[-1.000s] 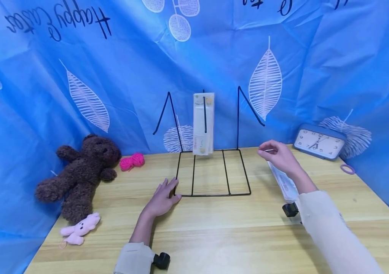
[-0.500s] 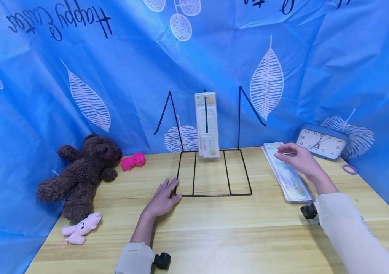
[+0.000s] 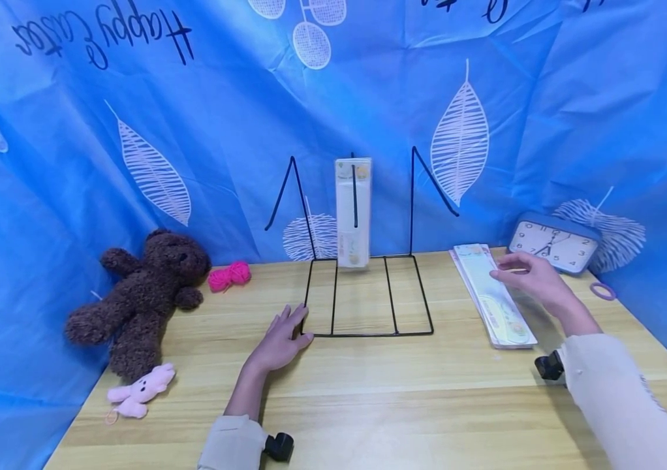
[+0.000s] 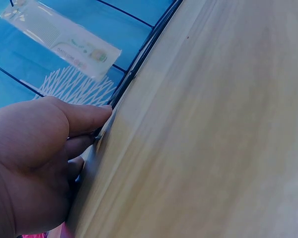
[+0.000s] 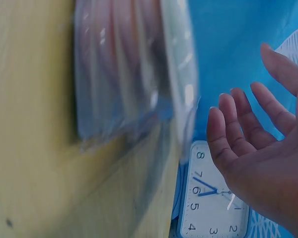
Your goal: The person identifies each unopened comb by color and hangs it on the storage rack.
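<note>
Right hand (image 3: 536,279): my fingers loosely bent, empty, near the packet stack (image 3: 491,301) on the tabletop (image 3: 398,405); left hand (image 3: 277,344), fingers extended, touches the wire rack (image 3: 395,333). Judged step: reaching for a packet; next calls for pinching one

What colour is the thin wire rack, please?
The rack is black, clearest in the head view.

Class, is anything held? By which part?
Nothing is held: the left hand touches the wire rack at its near left corner; the right hand is empty.
</note>
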Available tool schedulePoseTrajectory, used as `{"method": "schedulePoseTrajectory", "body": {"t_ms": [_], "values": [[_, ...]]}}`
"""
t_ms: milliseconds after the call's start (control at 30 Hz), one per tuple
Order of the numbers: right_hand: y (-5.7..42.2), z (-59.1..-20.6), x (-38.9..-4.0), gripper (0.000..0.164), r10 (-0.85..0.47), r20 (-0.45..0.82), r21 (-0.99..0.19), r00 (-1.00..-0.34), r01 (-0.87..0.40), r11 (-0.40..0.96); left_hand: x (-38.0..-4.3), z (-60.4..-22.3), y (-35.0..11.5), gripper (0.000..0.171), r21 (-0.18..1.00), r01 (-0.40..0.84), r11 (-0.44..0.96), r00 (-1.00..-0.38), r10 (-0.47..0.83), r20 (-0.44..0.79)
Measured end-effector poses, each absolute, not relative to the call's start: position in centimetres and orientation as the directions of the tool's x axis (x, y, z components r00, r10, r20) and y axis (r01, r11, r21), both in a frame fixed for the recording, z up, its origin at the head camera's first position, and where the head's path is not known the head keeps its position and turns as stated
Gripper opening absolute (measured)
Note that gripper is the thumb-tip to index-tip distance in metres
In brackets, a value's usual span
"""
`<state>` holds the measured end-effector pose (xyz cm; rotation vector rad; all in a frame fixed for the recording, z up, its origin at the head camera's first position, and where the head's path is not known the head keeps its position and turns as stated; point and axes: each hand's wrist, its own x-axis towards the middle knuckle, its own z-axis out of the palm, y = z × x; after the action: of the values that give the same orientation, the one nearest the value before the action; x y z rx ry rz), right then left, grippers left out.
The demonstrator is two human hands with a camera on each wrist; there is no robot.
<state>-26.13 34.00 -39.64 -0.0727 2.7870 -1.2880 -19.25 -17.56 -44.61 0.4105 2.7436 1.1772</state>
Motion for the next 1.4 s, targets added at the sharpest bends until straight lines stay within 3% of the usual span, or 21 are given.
{"method": "schedulePoseTrajectory", "body": {"t_ms": [833,1400], "values": [[35.6,-41.3,-27.1,0.076,-0.079,-0.206,-0.732,-0.975,0.100,0.674,-19.5,-44.6,-17.4,0.059,0.720,0.190,0.668,-0.958,0.287,-0.014],[36.1,-40.9,-26.6,0.072,-0.031,-0.185,-0.729,-0.982,0.116,0.674,-19.2,-44.6,-17.6,0.060,0.726,0.184,0.663,-0.957,0.288,-0.021]]}}
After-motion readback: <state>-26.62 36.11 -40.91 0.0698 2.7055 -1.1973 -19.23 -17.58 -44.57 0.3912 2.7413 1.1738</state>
